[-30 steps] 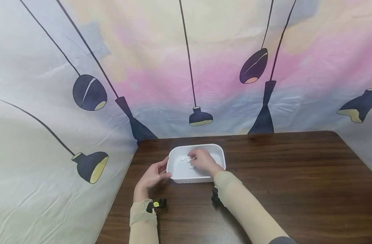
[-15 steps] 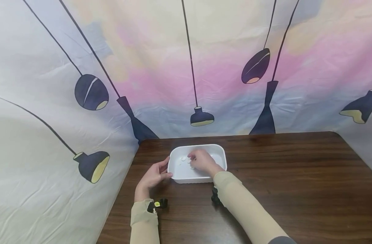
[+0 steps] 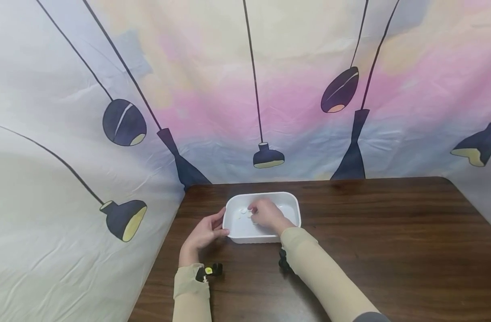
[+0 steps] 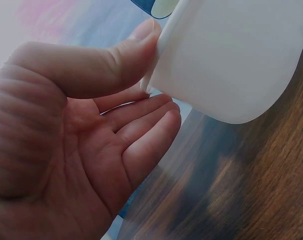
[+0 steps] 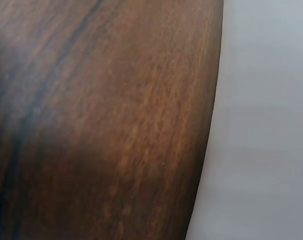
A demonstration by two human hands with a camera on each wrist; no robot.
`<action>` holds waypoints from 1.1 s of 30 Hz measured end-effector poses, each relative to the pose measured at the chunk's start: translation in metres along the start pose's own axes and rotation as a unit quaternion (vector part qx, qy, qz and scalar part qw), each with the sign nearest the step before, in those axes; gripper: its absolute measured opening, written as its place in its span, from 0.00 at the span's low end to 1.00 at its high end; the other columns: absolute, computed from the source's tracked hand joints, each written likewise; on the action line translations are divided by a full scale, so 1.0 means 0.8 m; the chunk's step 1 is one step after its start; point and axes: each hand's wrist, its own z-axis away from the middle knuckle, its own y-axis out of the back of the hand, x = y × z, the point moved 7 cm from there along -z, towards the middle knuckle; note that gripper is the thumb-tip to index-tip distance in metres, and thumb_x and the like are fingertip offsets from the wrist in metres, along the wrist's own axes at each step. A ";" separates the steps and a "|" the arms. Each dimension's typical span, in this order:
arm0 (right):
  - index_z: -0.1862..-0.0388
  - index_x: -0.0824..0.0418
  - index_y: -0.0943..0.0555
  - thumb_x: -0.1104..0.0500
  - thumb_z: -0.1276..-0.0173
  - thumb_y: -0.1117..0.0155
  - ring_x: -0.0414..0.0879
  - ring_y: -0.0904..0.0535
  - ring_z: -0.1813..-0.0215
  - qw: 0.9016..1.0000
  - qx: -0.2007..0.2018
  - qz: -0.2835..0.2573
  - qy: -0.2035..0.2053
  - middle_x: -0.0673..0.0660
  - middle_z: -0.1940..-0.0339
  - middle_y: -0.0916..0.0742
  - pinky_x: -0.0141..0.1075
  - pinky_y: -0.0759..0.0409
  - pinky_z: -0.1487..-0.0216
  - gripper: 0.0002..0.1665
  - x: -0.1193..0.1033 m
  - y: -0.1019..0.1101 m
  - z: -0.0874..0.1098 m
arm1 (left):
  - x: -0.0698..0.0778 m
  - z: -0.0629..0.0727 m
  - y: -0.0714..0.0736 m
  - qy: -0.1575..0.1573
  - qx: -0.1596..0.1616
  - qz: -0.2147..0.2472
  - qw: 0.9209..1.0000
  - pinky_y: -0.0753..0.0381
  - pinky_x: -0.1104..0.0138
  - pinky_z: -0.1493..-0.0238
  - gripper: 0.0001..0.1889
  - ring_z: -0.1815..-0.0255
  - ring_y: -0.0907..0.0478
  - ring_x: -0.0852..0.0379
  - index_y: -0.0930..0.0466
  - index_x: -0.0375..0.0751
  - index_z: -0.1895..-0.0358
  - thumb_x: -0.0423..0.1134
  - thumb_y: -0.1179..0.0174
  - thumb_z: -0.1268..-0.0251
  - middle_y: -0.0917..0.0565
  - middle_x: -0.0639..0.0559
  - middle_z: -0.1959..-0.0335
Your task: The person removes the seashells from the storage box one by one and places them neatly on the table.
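A white plastic tray (image 3: 239, 235) stands on the brown wooden table. My left hand (image 3: 202, 231) holds its left end, with the thumb at the near corner and the fingers toward the far corner. In the left wrist view, the thumb (image 4: 136, 50) presses the tray's rim, while the other fingers lie stretched below it. My right hand (image 3: 267, 214) reaches inside the tray, fingers bent down among several small white pieces (image 3: 243, 211). Whether it pinches one of them is hidden. Neither the right hand nor the pieces appear in the right wrist view.
The wooden table (image 3: 382, 237) stretches to the right and toward the front. Behind it and at the left hangs a pastel cloth (image 3: 301, 89) printed with dark lamps. A small black camera (image 3: 216, 269) is strapped to the left wrist.
The head view has shifted slightly, so everything lies a little farther right. Within the tray, the right hand has edged slightly left over the small pieces. The left hand keeps its hold.
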 end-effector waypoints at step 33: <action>0.45 0.60 0.09 0.59 0.33 0.21 0.51 0.16 0.42 0.998 -0.001 0.061 0.013 0.55 0.48 0.09 0.45 0.19 0.32 0.18 -0.002 -0.010 -0.004 | 0.001 0.003 0.000 0.002 0.010 -0.011 1.000 0.27 0.52 0.28 0.43 0.22 0.31 0.39 0.40 0.31 0.17 0.30 0.28 0.33 0.38 0.38 0.17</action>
